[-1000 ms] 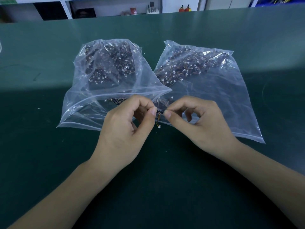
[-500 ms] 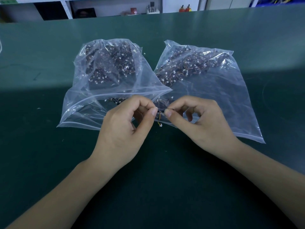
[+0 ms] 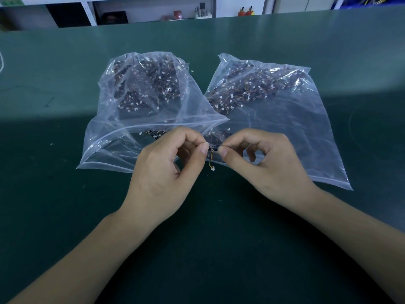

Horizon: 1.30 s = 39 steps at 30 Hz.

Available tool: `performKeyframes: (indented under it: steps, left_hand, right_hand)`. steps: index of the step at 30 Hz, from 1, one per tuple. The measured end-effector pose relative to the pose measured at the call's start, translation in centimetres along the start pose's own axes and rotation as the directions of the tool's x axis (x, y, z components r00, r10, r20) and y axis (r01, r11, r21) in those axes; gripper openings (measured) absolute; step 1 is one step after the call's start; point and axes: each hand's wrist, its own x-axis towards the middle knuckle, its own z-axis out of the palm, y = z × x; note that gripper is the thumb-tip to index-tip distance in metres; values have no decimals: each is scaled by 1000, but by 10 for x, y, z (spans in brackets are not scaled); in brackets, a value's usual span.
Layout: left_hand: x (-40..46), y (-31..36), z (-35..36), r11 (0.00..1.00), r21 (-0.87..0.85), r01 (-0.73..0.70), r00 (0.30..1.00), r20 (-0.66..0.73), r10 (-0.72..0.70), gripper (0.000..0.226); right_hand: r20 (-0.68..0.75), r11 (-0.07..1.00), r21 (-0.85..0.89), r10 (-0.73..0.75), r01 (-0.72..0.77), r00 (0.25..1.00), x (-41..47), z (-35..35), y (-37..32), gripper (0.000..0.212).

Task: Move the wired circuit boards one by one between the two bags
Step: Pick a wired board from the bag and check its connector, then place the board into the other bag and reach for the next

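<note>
Hands meet just before the two bags' mouths, the left hand and right hand each pinching an end of one small circuit board, its wire dangling free, probably mid-transfer above the tabletop.

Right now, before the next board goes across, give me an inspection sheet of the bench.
Surface: green mat, a few pale specks.
Job's things: left bag and right bag, both clear and holding wired boards; one small board held in front of them, its lead and white plug dangling.
Clutter: nothing seen.
Hands: left hand and right hand each pinch one end of the board.
Cables: white cord at far left edge.
Surroundings: shelving behind the bench.
</note>
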Motion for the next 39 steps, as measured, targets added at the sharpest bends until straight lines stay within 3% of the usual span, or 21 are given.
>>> performKeyframes:
  steps: [9, 12, 14, 24, 34, 39]
  left_hand:
    - [2, -7, -2, 993, 87, -76, 995, -53, 81, 3]
    - [4, -10, -5, 982, 139, -130, 986, -82, 142, 4]
    - [5, -12, -6, 974, 163, -156, 981, -87, 172, 4]
    - [5, -15, -3, 942, 173, -289, 957, 27, 289, 6]
    - [9, -14, 4, 817, 485, -311, 940, 31, 340, 9]
    - [11, -13, 3, 733, 626, -267, 962, 125, 243, 10]
  right_hand:
    - [17, 984, -162, -72, 74, 997, 2, -3, 2, 5]
    - [54, 929, -353, -95, 108, 994, 3, -4, 5, 34]
    - [55, 909, -405, -85, 100, 995, 5, -5, 6, 42]
    - [-85, 928, -362, -123, 84, 989, 4, -5, 10, 27]
    - [-125, 928, -355, -168, 114, 978, 4, -4, 10, 22]
    - [-109, 926, -356, -174, 125, 979, 4, -4, 9, 22]
